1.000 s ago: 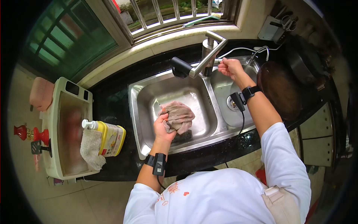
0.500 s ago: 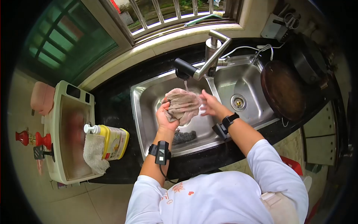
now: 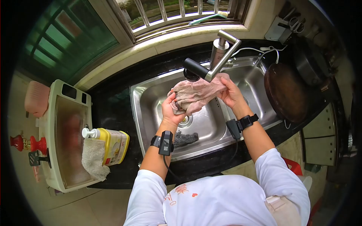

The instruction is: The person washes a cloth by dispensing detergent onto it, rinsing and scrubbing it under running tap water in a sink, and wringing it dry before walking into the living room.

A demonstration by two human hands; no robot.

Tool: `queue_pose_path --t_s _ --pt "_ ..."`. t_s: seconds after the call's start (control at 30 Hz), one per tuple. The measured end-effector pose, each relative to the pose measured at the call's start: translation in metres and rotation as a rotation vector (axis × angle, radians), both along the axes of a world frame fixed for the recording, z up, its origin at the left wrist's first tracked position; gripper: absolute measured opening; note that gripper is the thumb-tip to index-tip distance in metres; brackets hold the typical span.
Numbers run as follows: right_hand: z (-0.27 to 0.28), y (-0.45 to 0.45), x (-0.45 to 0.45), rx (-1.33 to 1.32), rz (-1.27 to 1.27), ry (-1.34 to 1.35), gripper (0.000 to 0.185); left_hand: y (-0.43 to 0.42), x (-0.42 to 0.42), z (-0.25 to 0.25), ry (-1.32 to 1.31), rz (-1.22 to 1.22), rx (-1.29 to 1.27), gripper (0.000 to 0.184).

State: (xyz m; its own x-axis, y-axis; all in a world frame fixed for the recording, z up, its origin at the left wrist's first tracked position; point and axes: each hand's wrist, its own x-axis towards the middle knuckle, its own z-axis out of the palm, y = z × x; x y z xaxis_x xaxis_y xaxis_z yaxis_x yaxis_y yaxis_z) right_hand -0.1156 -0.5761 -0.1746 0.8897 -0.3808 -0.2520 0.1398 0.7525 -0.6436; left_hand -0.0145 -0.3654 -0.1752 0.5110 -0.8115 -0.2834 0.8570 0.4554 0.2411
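Note:
A pinkish-grey cloth (image 3: 198,94) is stretched between my two hands over the left sink basin (image 3: 211,126). My left hand (image 3: 171,109) grips its lower left end. At the upper right end, my right hand (image 3: 230,94) is closed on the cloth. Just above the cloth hangs the black spout head of the metal faucet (image 3: 218,56). A dark grey rag (image 3: 185,138) lies on the basin floor below my hands, near the drain (image 3: 185,120).
Left of the sink are a yellow pump bottle (image 3: 117,147) with a light cloth (image 3: 94,158) over it and a cream appliance (image 3: 69,132). A large round brown lid or pan (image 3: 285,92) leans at the right. Scissors (image 3: 296,25) hang behind.
My right hand came from beside the faucet to the cloth and now holds it. The cloth is spread wider and lies further up and right. Water seen falling half a second ago is not visible now.

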Motion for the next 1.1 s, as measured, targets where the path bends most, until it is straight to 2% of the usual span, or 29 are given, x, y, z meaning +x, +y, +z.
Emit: queue_pose_path --t_s 0.07,0.17,0.27,0.4,0.6,0.73,0.9,0.97,1.03,1.1 --pt "0.000 -0.002 -0.001 0.009 -0.031 0.015 0.033 -0.004 0.007 -0.018 0.035 0.012 -0.011 0.031" --pt "-0.004 0.002 -0.002 0.057 -0.016 -0.002 0.033 0.002 0.002 -0.007 0.057 0.049 0.012 0.031" --pt "0.000 0.024 0.005 0.100 0.049 -0.028 0.029 0.020 0.016 -0.019 0.011 0.129 0.036 0.023" --pt "-0.002 0.050 0.019 -0.003 0.082 -0.020 0.030 0.049 0.027 -0.016 -0.055 0.175 0.102 0.023" --pt "-0.006 0.075 0.025 -0.055 0.189 -0.088 0.025 0.080 0.031 -0.013 -0.041 0.193 0.120 0.033" --pt "-0.009 0.079 0.024 -0.049 0.190 -0.080 0.021 0.084 0.027 -0.014 -0.041 0.197 0.127 0.035" --pt "0.001 0.062 0.014 -0.048 0.049 -0.024 0.016 0.061 0.024 -0.014 -0.034 0.173 0.078 0.036" --pt "-0.008 0.051 0.010 -0.061 0.033 -0.035 0.022 0.046 0.021 -0.012 -0.030 0.139 0.010 0.036" --pt "0.006 0.050 0.003 0.077 0.013 -0.033 0.028 0.032 0.014 -0.003 -0.006 0.115 -0.002 0.037" --pt "0.006 0.053 0.003 0.097 0.058 -0.050 0.034 0.021 0.005 0.004 0.001 0.052 0.012 0.041"
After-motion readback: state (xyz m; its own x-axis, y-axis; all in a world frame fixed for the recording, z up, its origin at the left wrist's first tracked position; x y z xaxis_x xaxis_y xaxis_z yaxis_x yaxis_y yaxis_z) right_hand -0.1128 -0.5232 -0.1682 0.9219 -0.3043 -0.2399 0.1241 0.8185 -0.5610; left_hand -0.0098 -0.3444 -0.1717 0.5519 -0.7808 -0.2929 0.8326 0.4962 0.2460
